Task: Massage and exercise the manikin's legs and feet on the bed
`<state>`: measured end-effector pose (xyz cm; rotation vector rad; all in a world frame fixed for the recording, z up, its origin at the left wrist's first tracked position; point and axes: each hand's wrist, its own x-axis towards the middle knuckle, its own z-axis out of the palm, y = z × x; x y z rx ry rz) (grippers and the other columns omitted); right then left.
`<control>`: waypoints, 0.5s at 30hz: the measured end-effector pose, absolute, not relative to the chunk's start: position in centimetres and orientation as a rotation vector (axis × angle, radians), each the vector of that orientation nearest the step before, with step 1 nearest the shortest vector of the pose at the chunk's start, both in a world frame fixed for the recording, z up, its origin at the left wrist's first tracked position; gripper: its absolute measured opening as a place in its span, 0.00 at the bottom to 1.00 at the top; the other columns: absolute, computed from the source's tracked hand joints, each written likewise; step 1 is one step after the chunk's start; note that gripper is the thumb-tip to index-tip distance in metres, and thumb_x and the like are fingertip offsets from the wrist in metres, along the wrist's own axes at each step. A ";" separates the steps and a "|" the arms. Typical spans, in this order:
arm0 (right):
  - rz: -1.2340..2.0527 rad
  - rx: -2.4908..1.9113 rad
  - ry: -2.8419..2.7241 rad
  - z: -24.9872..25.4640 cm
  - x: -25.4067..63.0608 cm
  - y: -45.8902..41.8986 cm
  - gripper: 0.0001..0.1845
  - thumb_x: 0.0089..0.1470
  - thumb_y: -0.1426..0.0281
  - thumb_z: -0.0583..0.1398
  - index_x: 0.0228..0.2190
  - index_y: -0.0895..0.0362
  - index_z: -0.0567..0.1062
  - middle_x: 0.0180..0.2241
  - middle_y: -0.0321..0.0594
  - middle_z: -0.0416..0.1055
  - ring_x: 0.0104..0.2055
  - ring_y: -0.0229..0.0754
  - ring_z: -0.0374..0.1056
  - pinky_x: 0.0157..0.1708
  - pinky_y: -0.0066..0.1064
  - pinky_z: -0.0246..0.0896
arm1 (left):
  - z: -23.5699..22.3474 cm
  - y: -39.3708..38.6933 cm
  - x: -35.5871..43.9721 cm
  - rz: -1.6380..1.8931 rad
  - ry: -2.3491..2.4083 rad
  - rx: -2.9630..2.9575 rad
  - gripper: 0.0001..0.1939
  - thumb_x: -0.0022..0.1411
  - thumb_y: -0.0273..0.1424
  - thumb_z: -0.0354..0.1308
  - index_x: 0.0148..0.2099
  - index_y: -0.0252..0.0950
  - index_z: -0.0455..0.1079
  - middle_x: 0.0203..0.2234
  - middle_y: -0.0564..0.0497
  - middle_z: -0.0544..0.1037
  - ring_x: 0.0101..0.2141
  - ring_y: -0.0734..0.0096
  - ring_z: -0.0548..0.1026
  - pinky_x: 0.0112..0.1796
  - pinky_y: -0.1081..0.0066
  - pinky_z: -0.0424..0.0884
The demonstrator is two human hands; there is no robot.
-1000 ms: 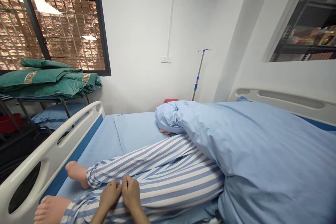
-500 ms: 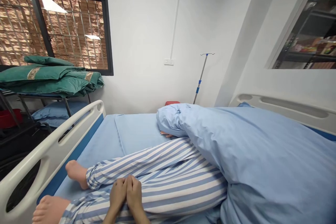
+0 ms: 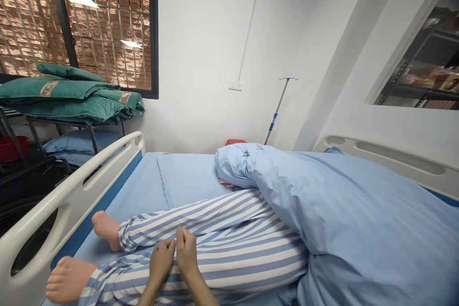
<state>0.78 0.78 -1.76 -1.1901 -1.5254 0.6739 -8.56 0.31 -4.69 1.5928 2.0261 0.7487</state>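
Note:
My left hand is closed in a fist over the near lower leg of a figure lying on the bed. Close beside it on the right, my right hand is also a fist, set slightly farther forward, with a narrow gap between the two. No object shows in either hand. Under and around them are blue-and-white striped trousers; whether the fists touch the cloth I cannot tell. Two bare feet point left. A light blue quilt hides the upper body, and some fingertips show at its edge.
The bed has a pale footboard at left and a headboard at right. Behind stand an IV pole and something red. Folded green bedding lies on a rack below the window.
My fists, which were pressed together, have moved slightly apart. My right hand has risen a little above the left. The camera view has shifted slightly; the figure and quilt look unchanged.

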 end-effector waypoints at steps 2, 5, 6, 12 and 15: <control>0.651 -1.250 -1.565 -3.5 0.6 0.5 0.23 0.59 0.62 0.46 0.17 0.57 0.65 0.17 0.35 0.64 0.21 0.35 0.57 0.22 0.28 0.42 | -5.0 0.3 -8.6 0.778 2.040 1.612 0.20 0.59 0.38 0.40 0.25 0.37 0.67 0.28 0.46 0.76 0.33 0.66 0.72 0.36 0.71 0.62; 0.593 -1.299 -1.626 -5.3 0.4 0.0 0.22 0.59 0.63 0.45 0.19 0.56 0.68 0.18 0.38 0.68 0.22 0.37 0.61 0.23 0.29 0.41 | -5.3 0.2 -8.6 0.791 2.073 1.628 0.19 0.59 0.38 0.40 0.25 0.37 0.66 0.27 0.46 0.76 0.32 0.66 0.71 0.35 0.71 0.62; 0.577 -1.301 -1.630 -5.4 0.4 0.0 0.23 0.59 0.63 0.45 0.19 0.56 0.69 0.19 0.39 0.69 0.22 0.38 0.62 0.23 0.29 0.41 | -5.3 0.1 -8.5 0.784 2.084 1.628 0.19 0.59 0.38 0.40 0.24 0.36 0.66 0.27 0.46 0.76 0.31 0.66 0.71 0.35 0.71 0.62; 0.615 -1.296 -1.539 -4.9 0.7 0.2 0.22 0.58 0.62 0.46 0.19 0.56 0.69 0.19 0.40 0.70 0.22 0.39 0.63 0.23 0.29 0.44 | -4.3 0.2 -7.8 0.811 2.033 1.578 0.20 0.58 0.39 0.42 0.22 0.36 0.66 0.23 0.47 0.75 0.28 0.68 0.70 0.31 0.72 0.62; 0.681 -1.278 -1.474 -5.0 0.8 0.5 0.22 0.58 0.62 0.45 0.20 0.56 0.69 0.20 0.40 0.70 0.23 0.39 0.63 0.24 0.28 0.46 | -3.1 0.5 -7.3 0.965 1.956 1.527 0.20 0.57 0.42 0.43 0.19 0.36 0.64 0.18 0.50 0.72 0.25 0.70 0.68 0.29 0.73 0.61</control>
